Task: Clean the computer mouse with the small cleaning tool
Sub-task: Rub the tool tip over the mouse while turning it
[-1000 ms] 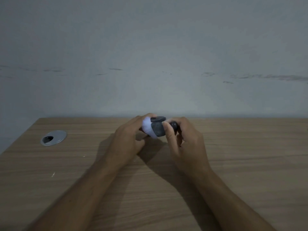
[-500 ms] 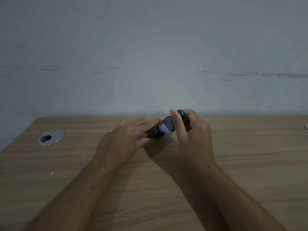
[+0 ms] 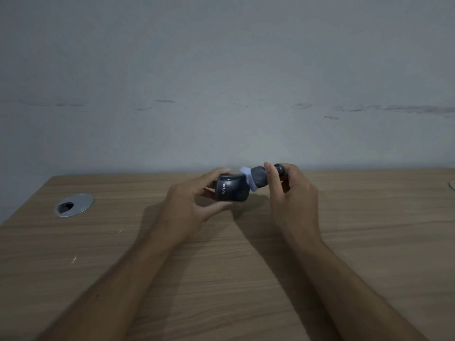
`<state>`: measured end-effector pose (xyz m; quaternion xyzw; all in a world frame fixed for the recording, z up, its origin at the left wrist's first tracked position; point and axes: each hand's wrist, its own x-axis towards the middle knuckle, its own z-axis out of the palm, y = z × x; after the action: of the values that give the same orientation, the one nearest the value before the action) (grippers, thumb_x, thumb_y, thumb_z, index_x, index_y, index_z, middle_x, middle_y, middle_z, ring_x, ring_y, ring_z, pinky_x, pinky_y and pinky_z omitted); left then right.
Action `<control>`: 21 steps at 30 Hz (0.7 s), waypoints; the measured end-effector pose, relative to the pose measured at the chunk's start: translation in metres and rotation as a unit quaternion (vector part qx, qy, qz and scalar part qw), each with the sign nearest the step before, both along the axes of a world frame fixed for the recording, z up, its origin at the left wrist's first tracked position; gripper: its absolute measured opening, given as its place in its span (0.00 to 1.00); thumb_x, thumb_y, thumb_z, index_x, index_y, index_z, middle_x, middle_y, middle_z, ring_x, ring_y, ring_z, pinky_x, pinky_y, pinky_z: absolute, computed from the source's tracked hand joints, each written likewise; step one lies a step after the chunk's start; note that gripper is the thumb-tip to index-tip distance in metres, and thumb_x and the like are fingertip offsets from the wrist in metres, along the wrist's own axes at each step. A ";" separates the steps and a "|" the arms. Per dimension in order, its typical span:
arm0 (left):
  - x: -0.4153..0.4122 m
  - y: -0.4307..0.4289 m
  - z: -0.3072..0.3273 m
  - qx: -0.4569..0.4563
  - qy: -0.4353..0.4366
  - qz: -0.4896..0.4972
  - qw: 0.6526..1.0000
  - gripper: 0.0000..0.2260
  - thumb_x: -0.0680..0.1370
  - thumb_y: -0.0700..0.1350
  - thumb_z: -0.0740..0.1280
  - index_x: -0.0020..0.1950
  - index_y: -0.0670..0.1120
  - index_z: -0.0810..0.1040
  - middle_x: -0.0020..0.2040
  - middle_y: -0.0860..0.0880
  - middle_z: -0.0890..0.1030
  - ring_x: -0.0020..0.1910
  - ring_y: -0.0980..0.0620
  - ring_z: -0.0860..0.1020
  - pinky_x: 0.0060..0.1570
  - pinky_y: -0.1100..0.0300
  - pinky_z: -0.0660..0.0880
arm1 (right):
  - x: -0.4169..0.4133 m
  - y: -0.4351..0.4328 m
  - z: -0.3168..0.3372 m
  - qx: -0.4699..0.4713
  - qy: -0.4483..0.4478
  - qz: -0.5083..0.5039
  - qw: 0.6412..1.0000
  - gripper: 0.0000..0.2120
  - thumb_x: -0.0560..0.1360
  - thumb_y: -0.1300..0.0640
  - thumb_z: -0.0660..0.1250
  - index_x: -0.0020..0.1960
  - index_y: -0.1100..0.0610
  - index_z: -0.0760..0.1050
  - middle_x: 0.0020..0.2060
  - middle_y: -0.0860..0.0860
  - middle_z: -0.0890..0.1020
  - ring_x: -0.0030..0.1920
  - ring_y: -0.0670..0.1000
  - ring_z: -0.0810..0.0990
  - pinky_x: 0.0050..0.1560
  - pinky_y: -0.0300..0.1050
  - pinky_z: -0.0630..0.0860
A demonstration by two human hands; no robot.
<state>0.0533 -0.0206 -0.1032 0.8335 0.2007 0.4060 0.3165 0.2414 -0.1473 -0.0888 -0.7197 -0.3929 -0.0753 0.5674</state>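
My left hand (image 3: 189,205) holds a dark computer mouse (image 3: 231,190) just above the wooden desk (image 3: 221,267), white lettering facing me. My right hand (image 3: 293,200) grips a small cleaning tool (image 3: 258,179), dark grey with a pale white pad at its end. The pad presses against the mouse's right end. A rounded dark knob of the tool sticks out above my right fingers. My fingers hide the far side of the mouse.
A round silver cable grommet (image 3: 73,205) is set into the desk at the left. A grey wall (image 3: 221,82) rises right behind the desk's far edge. A small pale object (image 3: 451,185) shows at the right border.
The mouse has turned so its lettered face shows, and my left hand now grips it fully. My right hand moved the tool from the middle to the mouse's right end.
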 end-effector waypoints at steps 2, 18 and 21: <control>0.000 0.002 0.000 -0.082 -0.014 0.003 0.997 0.28 0.74 0.46 0.85 0.73 0.53 0.85 0.59 0.56 0.92 0.55 0.57 0.90 0.60 0.64 0.83 | -0.006 -0.002 0.003 0.018 -0.015 0.042 0.999 0.10 0.86 0.48 0.69 0.53 0.54 0.84 0.37 0.45 0.84 0.38 0.48 0.82 0.38 0.37 0.72; 0.020 0.002 0.003 -0.493 -0.160 -0.007 0.855 0.11 0.84 0.49 0.72 0.62 0.43 0.87 0.43 0.44 0.89 0.36 0.55 0.81 0.30 0.64 0.65 | -0.022 -0.001 0.007 0.082 -0.012 0.083 0.993 0.10 0.86 0.50 0.69 0.54 0.55 0.85 0.34 0.45 0.80 0.31 0.47 0.74 0.33 0.41 0.70; 0.019 0.005 0.001 -0.476 -0.129 -0.012 0.870 0.16 0.81 0.57 0.73 0.57 0.44 0.87 0.40 0.45 0.87 0.35 0.54 0.76 0.27 0.64 0.64 | -0.022 0.000 0.006 0.090 -0.022 0.063 0.994 0.09 0.86 0.51 0.70 0.57 0.54 0.86 0.38 0.41 0.80 0.33 0.45 0.75 0.36 0.34 0.69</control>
<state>0.0720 -0.0160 -0.1020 0.5246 0.3166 0.3618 0.7027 0.2198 -0.1474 -0.0828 -0.6372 -0.4420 -0.0906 0.6248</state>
